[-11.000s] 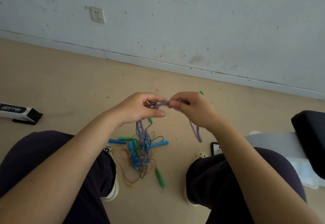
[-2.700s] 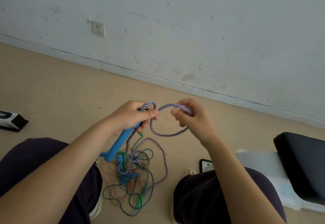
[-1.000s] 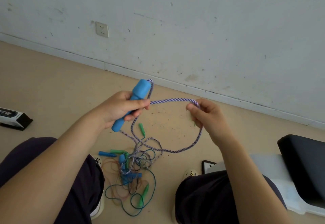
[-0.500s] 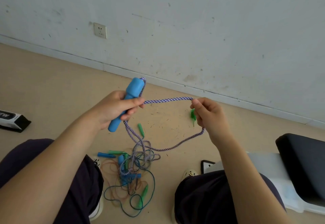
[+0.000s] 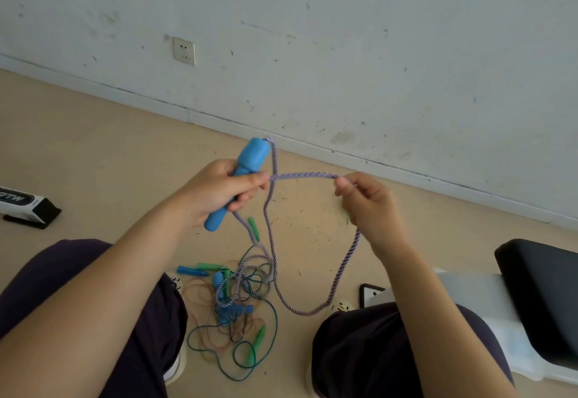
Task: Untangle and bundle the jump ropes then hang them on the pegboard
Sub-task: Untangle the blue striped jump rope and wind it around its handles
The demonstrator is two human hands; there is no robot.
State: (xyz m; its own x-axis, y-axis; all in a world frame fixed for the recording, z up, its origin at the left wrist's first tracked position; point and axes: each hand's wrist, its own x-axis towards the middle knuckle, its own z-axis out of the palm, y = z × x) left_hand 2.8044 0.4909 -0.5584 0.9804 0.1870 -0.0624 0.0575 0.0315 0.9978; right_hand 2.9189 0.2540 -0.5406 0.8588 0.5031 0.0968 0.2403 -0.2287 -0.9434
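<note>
L hand (image 5: 219, 191) grips chunky blue plastic handle (image 5: 240, 178), R hand (image 5: 369, 204) pinches purple-white twisted rope (image 5: 306, 175) frame-centre, stretched taut, prob. to draw it from the tangle.

The beige smooth floor (image 5: 93, 153) carries a tangled heap of thin cords (image 5: 237, 307) (orange, dark green, blue and purple-white twisted) with small green and blue plastic handles among them. A lone green handle (image 5: 254, 228) lies just beyond the heap. A white-and-black box (image 5: 25, 207) lies at the left edge, well apart.
</note>
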